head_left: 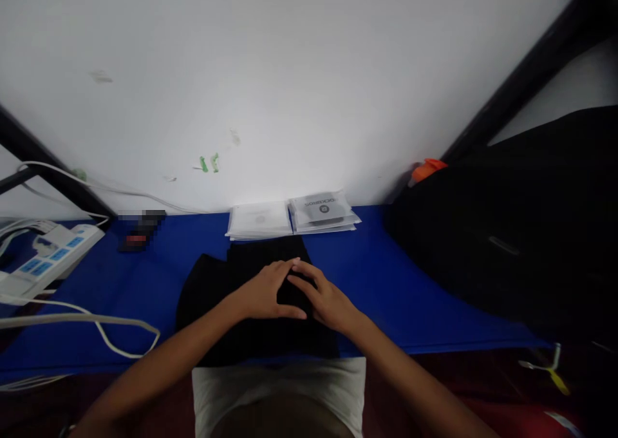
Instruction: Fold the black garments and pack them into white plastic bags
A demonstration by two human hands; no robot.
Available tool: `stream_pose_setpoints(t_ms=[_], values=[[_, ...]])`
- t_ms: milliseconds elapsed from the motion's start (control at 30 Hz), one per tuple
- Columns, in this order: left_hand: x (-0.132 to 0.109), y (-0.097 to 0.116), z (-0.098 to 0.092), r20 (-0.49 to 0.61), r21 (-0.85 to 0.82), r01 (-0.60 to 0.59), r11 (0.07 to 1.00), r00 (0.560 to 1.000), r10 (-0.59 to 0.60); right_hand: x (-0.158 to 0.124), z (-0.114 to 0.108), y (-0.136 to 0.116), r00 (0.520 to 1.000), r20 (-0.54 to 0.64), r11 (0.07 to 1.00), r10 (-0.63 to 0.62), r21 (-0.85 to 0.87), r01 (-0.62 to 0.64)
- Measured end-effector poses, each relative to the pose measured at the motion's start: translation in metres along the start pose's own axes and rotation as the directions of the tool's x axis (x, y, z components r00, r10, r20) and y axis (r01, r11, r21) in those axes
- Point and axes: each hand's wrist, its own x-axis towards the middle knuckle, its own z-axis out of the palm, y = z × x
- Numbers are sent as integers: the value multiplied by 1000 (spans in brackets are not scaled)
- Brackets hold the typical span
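A black cloth (261, 257) lies spread on the blue surface at the middle, its left part rounded and reaching out. Over it, my left hand (265, 293) has its thumb stretched to the right and its fingers pointing forward. My right hand (326, 296) rests at the cloth's right side, fingers spread and pointing left. The fingertips of both hands meet near the middle of the cloth. Neither hand shows an object held in it. Just beyond the cloth lie two stacks of flat packets, a plain white one (259, 220) and one with dark print (323, 211).
At the left, a white power strip (53, 257) and a white cable (101, 322) lie on the blue surface (367, 277), near a dark blurred object (140, 232). A large black bag (506, 232) fills the right, with an orange item (427, 169) behind. A white wall stands at the back.
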Motion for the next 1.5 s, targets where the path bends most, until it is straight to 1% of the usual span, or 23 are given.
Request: stream_pose_setpoints(t_ms=[100,267,433,500,533,567,633,667,700,800,867,967,1100,1167,1200,1233,1267,1300,1333,1367,1433,1467,1500], values=[[-21,10,1,-61,65,73,995,996,-69,-5,-1,0,998,-48,1000,30,1,-30],[-46,9,-24,-144,89,34,995,989,-21,-6,-12,-2,999,19,999,38,-16,-38],[-62,-18,-41,-199,114,27,993,980,-4,-4,-18,3,997,25,997,-71,-18,71],[-68,-34,-48,-255,115,77,990,966,-46,-4,-18,8,998,-11,998,-67,-11,66],[-70,-41,-51,-312,102,135,986,945,-97,-3,-17,10,998,-29,998,-59,-3,58],[-72,-46,-53,-384,71,210,975,908,-168,-3,-16,12,998,-44,999,-51,6,52],[-73,-49,-54,-504,-28,345,938,806,-311,0,-15,17,997,-61,999,-40,19,41],[-73,-47,-52,-524,-62,378,924,775,-353,2,-15,18,997,-62,999,-38,22,40],[-73,-42,-48,-515,-64,391,918,775,-366,4,-15,20,997,-63,999,-37,21,38],[-72,-28,-33,-421,97,391,915,850,-318,10,-15,23,997,-59,999,-38,17,39],[-74,-24,-25,-414,185,427,885,851,-324,13,-16,25,998,-50,999,-30,29,32],[-89,-30,-28,-490,156,540,827,769,-410,12,-19,28,999,-49,998,-16,55,18],[-118,-42,-54,-539,112,737,667,609,-583,8,-23,34,998,-60,997,0,83,5],[-128,-44,-66,-569,156,797,584,555,-606,6,-27,35,1000,-27,995,-1,100,4],[-131,-43,-70,-604,192,808,557,544,-582,5,-29,36,1000,1,994,1,110,-1],[-131,-41,-71,-649,231,803,550,548,-527,5,-32,37,999,32,992,2,122,-6],[-130,-38,-71,-692,270,777,569,568,-447,4,-34,38,998,62,990,4,139,-12],[-128,-34,-69,-716,307,726,616,602,-354,4,-37,39,996,84,987,7,158,-20],[-124,-30,-66,-702,341,642,687,660,-269,4,-40,39,995,97,984,11,176,-28],[-119,-26,-61,-645,364,529,766,737,-203,4,-43,39,994,105,981,15,193,-35],[-108,-20,-52,-442,358,285,889,890,-107,4,-48,39,993,115,976,31,209,-55],[-102,-19,-48,-331,339,194,921,941,-76,4,-50,38,991,126,976,47,206,-73],[-98,-19,-45,-241,322,136,937,969,-57,4,-51,36,987,145,976,63,199,-92]])
